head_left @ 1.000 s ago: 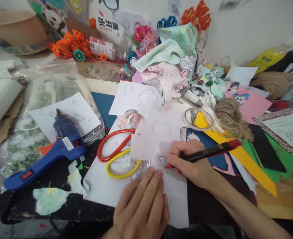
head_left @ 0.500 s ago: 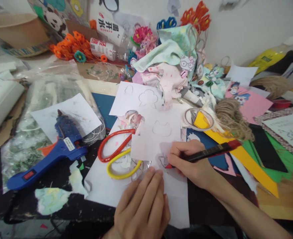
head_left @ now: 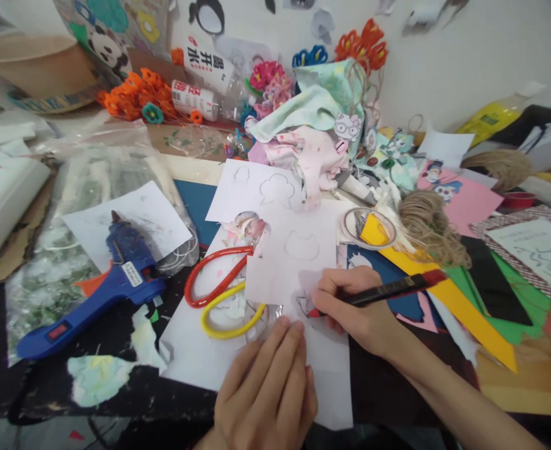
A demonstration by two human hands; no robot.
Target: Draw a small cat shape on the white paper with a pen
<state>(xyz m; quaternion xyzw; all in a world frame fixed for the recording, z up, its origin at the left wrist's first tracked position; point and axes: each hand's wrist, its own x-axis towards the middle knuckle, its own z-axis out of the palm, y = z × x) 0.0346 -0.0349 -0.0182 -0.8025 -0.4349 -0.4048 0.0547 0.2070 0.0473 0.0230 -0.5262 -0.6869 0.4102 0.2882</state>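
My right hand (head_left: pixel 357 312) grips a black marker pen (head_left: pixel 395 289) with a red end. Its tip is down on white paper (head_left: pixel 268 281), beside a small dark drawn shape (head_left: pixel 303 304). A pencilled outline with two pointed ears (head_left: pixel 302 245) lies above it on the sheet. Fingers stretched out, my left hand (head_left: pixel 270 384) rests flat on the paper just below the drawn shape. To the upper left of that hand are scissors with a red handle loop (head_left: pixel 195 275) and a yellow handle loop (head_left: pixel 207 325); their blades are mostly hidden.
A blue glue gun (head_left: pixel 116 278) lies at left on a plastic bag (head_left: pixel 92 181). Fabric pieces (head_left: pixel 320 153) are heaped behind the paper. A tape roll (head_left: pixel 369 226), twine (head_left: pixel 428 222) and a yellow strip (head_left: pixel 467 319) are to the right. Orange craft flowers (head_left: pixel 137 97) stand at the back.
The view has tilted and shifted slightly, so the background sits a little lower. Both hands keep nearly the same places, the marker still at the small drawn shape.
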